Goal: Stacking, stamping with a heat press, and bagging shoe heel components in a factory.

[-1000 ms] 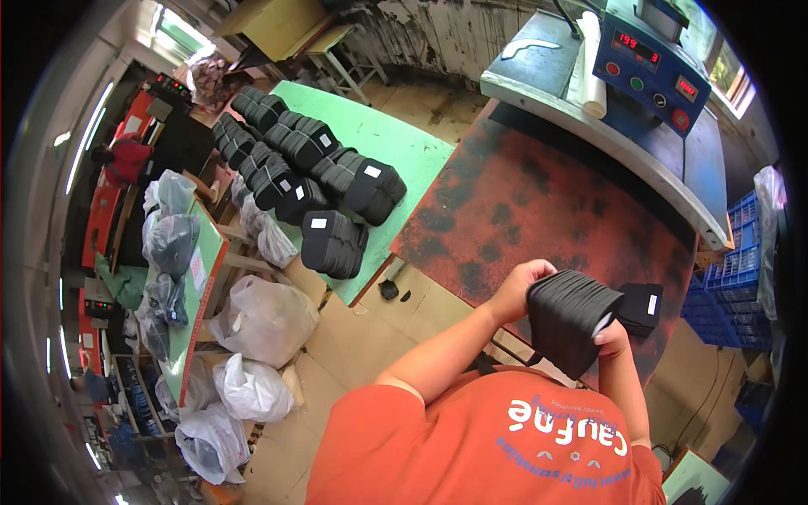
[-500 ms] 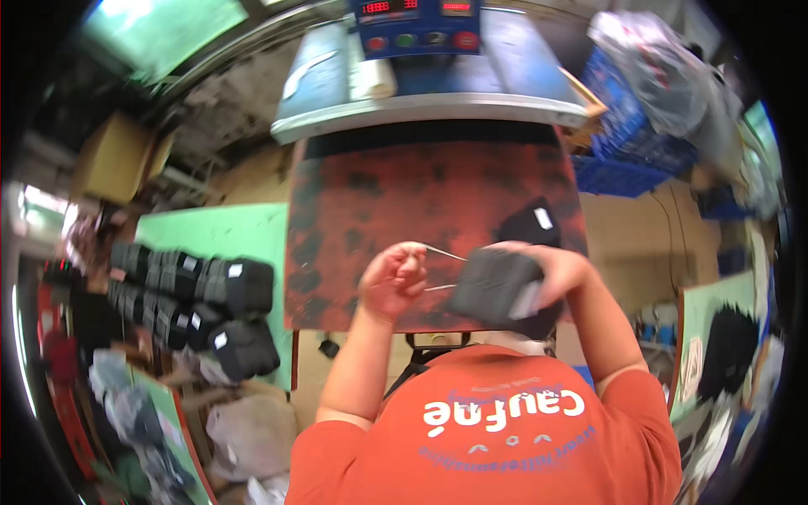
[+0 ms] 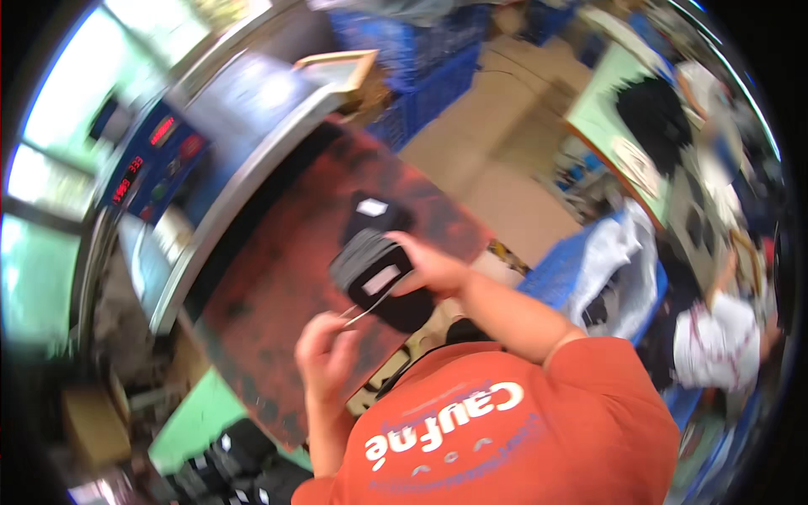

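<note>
Label (image 3: 383, 280) on the dark stack (image 3: 360, 256) is white.

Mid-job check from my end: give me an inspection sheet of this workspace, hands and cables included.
Surface: press bed, mottled red and black.
Handled things: stack of black pads, white label on its face; pale band runs from it to the left hand.
Clutter: second black pile, white-labelled, on the bed; black bundles at lower left, blurred.
Hands: left hand pinches the band; right hand grips the stack.
Cables: thin dark cable on the floor.
Surroundings: blue control box, blue crates, another person at right.
</note>
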`<action>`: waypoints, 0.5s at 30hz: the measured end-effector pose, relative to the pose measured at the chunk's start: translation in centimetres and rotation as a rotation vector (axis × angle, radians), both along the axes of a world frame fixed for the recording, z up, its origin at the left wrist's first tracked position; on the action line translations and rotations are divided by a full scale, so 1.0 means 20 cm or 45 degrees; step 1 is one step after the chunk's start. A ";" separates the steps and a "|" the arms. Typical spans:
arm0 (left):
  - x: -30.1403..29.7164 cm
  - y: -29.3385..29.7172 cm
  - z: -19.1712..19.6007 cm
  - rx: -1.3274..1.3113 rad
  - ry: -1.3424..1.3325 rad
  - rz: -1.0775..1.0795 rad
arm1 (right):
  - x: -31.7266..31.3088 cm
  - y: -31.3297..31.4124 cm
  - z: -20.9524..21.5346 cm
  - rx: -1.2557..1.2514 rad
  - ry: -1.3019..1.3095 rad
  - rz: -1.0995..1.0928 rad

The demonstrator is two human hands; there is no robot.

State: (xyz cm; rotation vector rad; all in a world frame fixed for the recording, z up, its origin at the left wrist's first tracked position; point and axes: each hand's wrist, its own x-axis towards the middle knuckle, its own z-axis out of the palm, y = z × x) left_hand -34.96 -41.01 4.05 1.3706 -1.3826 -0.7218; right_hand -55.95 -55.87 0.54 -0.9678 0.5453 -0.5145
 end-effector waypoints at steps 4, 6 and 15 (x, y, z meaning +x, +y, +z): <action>-0.12 -0.14 -0.05 -0.064 0.494 0.383 | -0.06 0.16 -0.03 0.321 -0.337 -0.175; -0.20 -0.15 -0.09 0.009 0.771 -0.122 | -0.10 0.23 0.02 0.228 -0.252 -0.167; -0.63 -0.15 -0.14 0.422 0.724 -0.376 | -0.55 0.42 -0.02 -0.019 -0.231 -0.332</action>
